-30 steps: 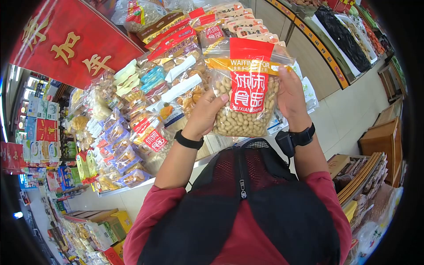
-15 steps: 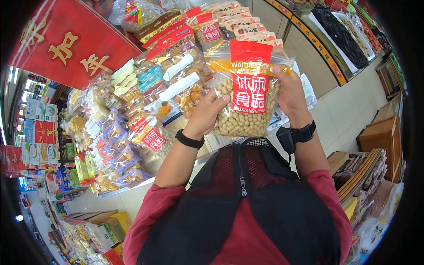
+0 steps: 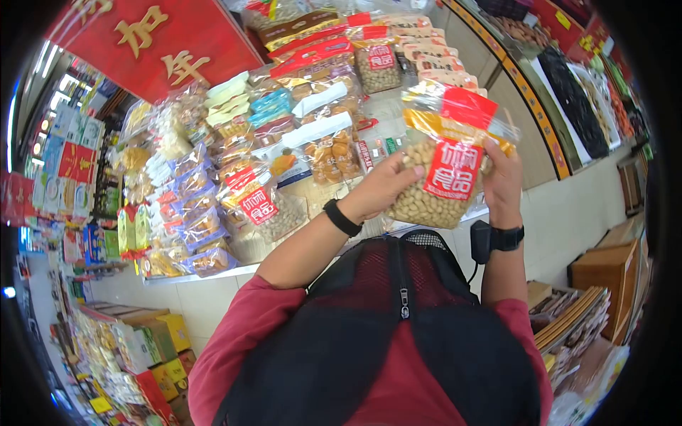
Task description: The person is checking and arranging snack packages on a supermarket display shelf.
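A clear zip bag of peanuts (image 3: 426, 202) with a red label and a red and orange top hangs tilted in front of my chest. My left hand (image 3: 387, 186) grips its lower left side, thumb lying on the front. At its upper right edge, my right hand (image 3: 503, 177) is closed on the plastic, fingers partly hidden by the bag. Beyond it on the display table, a similar bag (image 3: 379, 67) lies at the back. Another red-labelled bag (image 3: 266, 209) rests left of my left forearm.
Packs of pastries in purple wrappers (image 3: 199, 213) line the table's left side. White-topped bags (image 3: 328, 153) lie in the middle. A red sign (image 3: 153, 46) stands at the back left. Wooden boxes (image 3: 604, 280) are on the floor at right, and a counter (image 3: 529, 85) runs behind.
Both hands have moved the peanut bag to the right and tilted its top rightward. The view has shifted, and more of the table surface shows behind the bag.
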Demonstrator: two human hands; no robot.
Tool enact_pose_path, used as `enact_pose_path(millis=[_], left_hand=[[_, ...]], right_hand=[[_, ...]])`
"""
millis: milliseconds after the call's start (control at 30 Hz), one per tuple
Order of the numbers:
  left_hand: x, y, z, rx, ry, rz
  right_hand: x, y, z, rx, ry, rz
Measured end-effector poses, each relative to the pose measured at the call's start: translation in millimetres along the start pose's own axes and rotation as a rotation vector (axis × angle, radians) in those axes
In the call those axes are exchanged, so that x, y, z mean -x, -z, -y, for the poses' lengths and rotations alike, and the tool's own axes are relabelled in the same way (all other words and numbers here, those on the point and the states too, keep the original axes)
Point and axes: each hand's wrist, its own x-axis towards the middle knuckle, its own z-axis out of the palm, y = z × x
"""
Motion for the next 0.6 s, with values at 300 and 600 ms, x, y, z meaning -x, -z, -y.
enact_pose_path(millis=[300, 600], left_hand=[[-5, 17, -9, -0.512, -0.026, -0.024], [-48, 49, -34, -0.185, 0.026, -0.192]], right_hand=[[8, 16, 4, 0.119, 0.045, 0.052], [-17, 12, 2, 0.286, 0.06, 0.079]])
